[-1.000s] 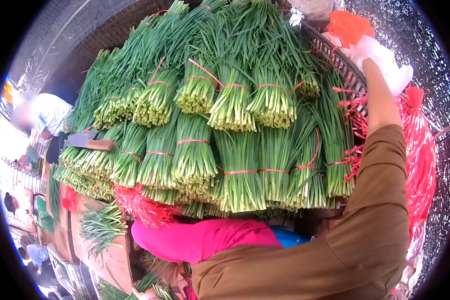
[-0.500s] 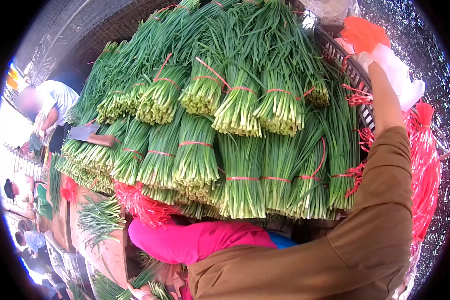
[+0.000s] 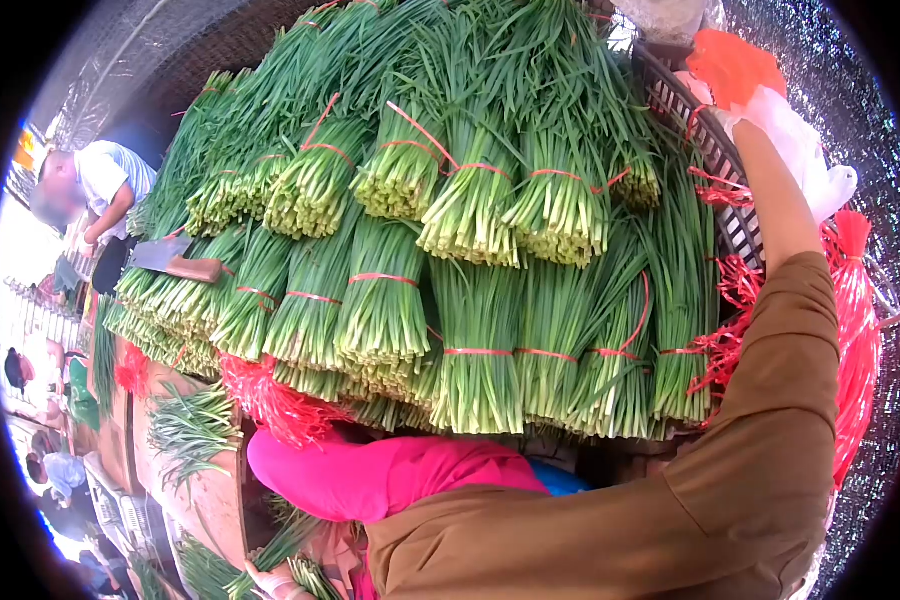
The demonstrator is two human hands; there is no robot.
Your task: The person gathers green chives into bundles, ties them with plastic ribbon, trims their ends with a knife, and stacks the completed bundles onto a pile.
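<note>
My right arm, in a brown sleeve, reaches to the upper right. My right hand is at the rim of a black plastic basket, beside a white plastic bag; its fingers are hidden. At the lower left edge, my left hand is closed around some garlic chives, partly cut off by the frame. Between my arms and the back wall rises a large stack of chive bundles, tied with red strips. A cleaver with a wooden handle lies on the stack's left side.
Red plastic strips hang at the right, and more lie in a tuft below the stack. Loose chives rest on a brown board. A co-worker in a white top is at the far left, with other people beyond.
The view has shifted slightly, so the stack sits a little further left. The co-worker's arm and head at the far left have changed position. My hands stay in about the same places.
</note>
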